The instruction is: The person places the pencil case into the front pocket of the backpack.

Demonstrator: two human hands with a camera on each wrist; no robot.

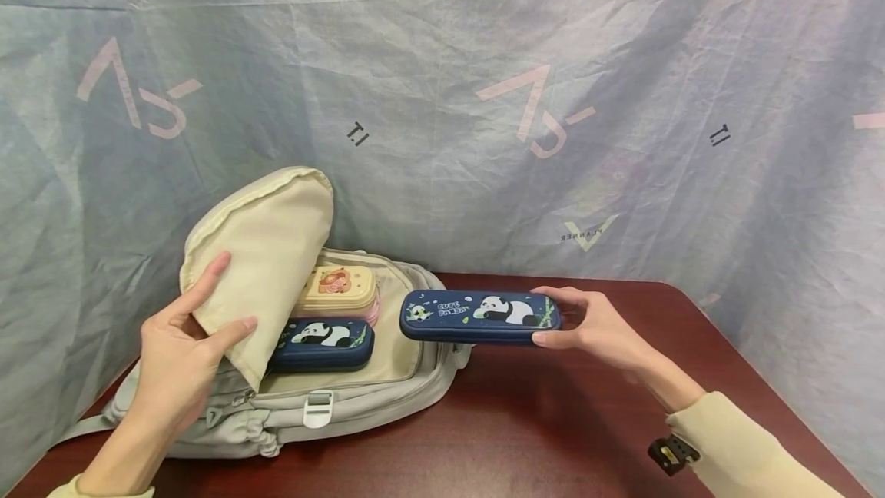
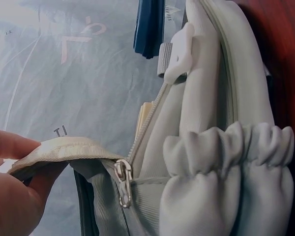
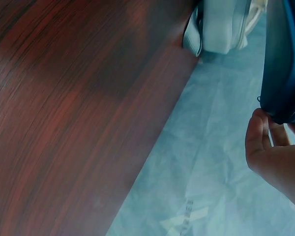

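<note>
A pale grey-green backpack (image 1: 359, 421) lies on the table with its cream-lined flap (image 1: 266, 252) raised. My left hand (image 1: 183, 344) pinches the flap's edge between thumb and fingers; the left wrist view shows this grip beside a metal zipper pull (image 2: 123, 182). In the open compartment lie a navy panda pencil case (image 1: 328, 344) and a cream pencil case (image 1: 339, 288), with something pink under the cream one. At the bag's right side, my right hand (image 1: 594, 325) grips the right end of another navy panda pencil case (image 1: 480, 317), held level in the air.
The dark red wooden table (image 1: 553, 429) extends to the right of the backpack. A grey printed cloth (image 1: 442, 98) hangs behind and at both sides. A white buckle (image 1: 318, 409) sits on the bag's near side. A black wrist device (image 1: 672, 454) is by my right sleeve.
</note>
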